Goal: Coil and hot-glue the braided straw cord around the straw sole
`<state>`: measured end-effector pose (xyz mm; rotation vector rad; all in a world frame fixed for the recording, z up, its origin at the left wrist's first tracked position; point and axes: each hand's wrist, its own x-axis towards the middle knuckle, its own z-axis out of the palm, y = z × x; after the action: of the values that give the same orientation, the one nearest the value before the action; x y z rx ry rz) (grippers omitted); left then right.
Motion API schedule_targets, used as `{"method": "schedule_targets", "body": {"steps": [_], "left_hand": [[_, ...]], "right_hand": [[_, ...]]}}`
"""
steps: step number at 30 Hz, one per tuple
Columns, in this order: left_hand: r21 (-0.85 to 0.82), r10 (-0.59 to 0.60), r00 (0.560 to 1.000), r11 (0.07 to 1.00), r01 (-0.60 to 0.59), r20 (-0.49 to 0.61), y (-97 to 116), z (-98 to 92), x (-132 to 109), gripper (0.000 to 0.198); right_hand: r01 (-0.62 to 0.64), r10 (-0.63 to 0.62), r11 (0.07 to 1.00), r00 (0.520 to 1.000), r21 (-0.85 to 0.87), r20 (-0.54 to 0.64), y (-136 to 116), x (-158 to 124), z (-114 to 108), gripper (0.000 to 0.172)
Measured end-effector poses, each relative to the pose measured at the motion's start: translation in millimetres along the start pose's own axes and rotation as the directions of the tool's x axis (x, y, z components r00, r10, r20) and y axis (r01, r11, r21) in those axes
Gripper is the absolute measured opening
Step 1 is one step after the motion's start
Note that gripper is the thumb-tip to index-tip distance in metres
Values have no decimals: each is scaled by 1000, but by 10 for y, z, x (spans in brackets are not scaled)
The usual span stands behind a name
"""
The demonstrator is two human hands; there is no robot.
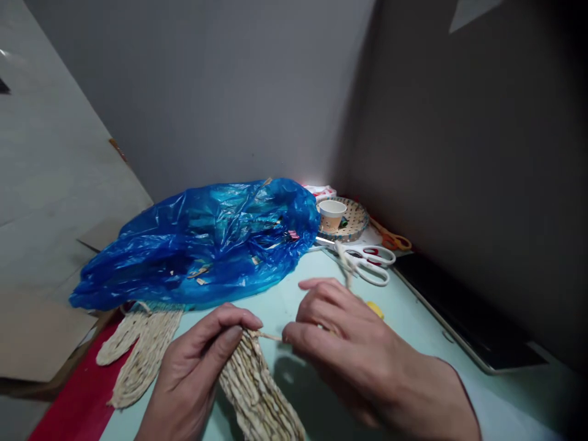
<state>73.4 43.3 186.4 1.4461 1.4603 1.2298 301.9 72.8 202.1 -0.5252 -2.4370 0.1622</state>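
Observation:
My left hand [202, 361] pinches the upper end of a beige, ridged woven strip [261, 386] between thumb and fingers. A thin twisted cord [271, 336] runs from that end to my right hand [344, 337], which is closed on it, fingers curled. Behind the right hand, more of a pale cord [345, 266] rises toward the white-handled scissors [372, 263]. Left of my left hand lies another beige woven piece [149, 343] with rounded, looped ends, its top partly under a blue plastic bag. The lower end of the held strip is out of view.
The crumpled blue plastic bag [215, 245] covers the table's back left. Behind the scissors, a paper cup [332, 215] sits in a round woven tray [356, 223]. Orange-handled scissors [390, 237] and a dark flat panel [459, 312] lie right, by the grey wall [459, 153].

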Motion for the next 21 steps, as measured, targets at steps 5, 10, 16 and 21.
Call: {"method": "schedule_targets", "body": {"steps": [5,10,16,21], "left_hand": [[-7,55,998,998,-56,-33,-63,35,-22,17],[-77,43,998,996,-47,-54,-47,105,-75,20],[-124,10,1000,992,-12,-20,-59,93,-65,18],[-138,-39,999,990,39,5,-38,99,-69,18]], "right_hand": [[-66,70,994,996,-91,47,-168,-74,58,33],[-160,177,982,961,-98,210,-208,-129,92,18],[-107,125,989,974,-100,190,-230,-31,48,17],[-163,165,986,984,-45,64,-237,-44,138,16]]}}
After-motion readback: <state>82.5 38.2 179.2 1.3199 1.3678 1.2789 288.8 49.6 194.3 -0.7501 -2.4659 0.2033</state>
